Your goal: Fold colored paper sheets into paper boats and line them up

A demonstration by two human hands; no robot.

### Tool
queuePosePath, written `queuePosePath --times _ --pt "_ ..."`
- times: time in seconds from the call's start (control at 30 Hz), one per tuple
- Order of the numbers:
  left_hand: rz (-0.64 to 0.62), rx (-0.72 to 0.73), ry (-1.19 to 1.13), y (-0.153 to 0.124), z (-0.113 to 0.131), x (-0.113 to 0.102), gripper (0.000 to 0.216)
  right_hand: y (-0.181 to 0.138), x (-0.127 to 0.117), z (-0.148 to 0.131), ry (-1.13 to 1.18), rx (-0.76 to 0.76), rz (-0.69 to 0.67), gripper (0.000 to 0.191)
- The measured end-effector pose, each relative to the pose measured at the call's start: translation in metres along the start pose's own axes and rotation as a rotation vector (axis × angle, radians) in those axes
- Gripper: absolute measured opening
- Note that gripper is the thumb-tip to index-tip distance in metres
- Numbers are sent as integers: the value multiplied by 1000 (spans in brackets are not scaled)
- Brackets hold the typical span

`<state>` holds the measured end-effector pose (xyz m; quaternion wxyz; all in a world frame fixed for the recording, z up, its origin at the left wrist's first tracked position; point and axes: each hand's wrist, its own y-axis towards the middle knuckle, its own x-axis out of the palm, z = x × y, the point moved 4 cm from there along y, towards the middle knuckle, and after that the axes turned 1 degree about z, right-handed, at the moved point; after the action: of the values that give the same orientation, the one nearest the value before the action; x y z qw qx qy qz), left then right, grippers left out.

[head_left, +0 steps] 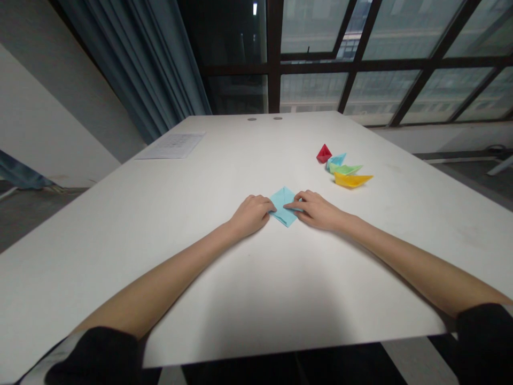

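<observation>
A folded light-blue paper (284, 199) lies on the white table (256, 289), diamond-shaped with a crease running down from its top corner. My left hand (251, 215) holds the paper's left corner, its fingers curled together over the edge. On the other side, my right hand (316, 210) grips the right corner, with one fingertip pressing near the middle of the sheet. Parts of both side corners are hidden under my fingers.
Beyond my right hand stand small folded paper boats: red (324, 154), blue (337, 160), green (345, 169) and yellow (352, 180). A printed sheet (172, 146) lies at the table's far left. Windows and a blue curtain (156, 64) are behind the table.
</observation>
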<state>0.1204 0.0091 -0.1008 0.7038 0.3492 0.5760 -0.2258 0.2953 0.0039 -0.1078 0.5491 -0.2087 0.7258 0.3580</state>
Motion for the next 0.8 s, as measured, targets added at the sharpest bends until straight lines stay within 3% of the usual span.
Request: queuePosePath --times 0.3,0.53,0.7,0.8 --pt "-48 -31 67 0 2 -1 29 -2 -8 -18 114 -227 -23 31" --pt "85 -385 153 -4 -13 -7 35 -2 -6 -19 112 -153 -62 24" --pt "109 -401 26 -2 -18 -5 23 0 -8 -18 57 -55 -56 24" --pt "142 -448 -162 -1 -22 -2 16 1 -7 -16 39 5 -50 22"
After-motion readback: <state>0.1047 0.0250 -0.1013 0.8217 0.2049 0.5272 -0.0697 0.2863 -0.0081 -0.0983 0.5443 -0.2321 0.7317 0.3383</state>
